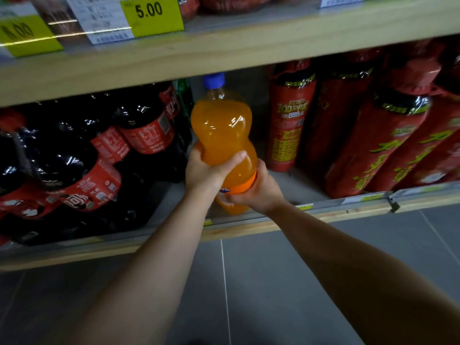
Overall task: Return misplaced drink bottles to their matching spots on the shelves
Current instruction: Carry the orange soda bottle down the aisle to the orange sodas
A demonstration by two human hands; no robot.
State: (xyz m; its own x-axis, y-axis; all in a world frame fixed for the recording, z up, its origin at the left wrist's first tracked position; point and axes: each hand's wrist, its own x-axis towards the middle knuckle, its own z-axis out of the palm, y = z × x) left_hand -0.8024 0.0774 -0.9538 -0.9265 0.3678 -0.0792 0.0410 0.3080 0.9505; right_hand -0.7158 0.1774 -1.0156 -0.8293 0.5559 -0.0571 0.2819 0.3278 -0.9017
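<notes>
- Orange soda bottle (221, 128): it stands nearly upright in the gap on the lower shelf (278, 181), held by both hands at the near edge. Whether its base touches the shelf I cannot tell.
- The left hand (206, 174) is curled round the bottle's narrow waist, thumb across the front. That is probably the easiest place to close on so large a bottle.
- The right hand (260, 191) wraps the orange label band lower down, likely carrying the weight and steering the base.
- The blue cap (214, 80) sits just under the upper shelf board (249, 43), so there is little headroom. The bottle would have to slide back rather than lift.
- Left of the gap stand dark cola bottles (144, 125), with a green bottle (183, 95) behind them. To the right are red-wrapped bottles (290, 115).
- No other orange bottle shows in this gap, so whether it is the matching spot is unclear.
- Yellow price tags (151, 16) hang on the upper shelf, and grey floor tiles (249, 282) lie below.
</notes>
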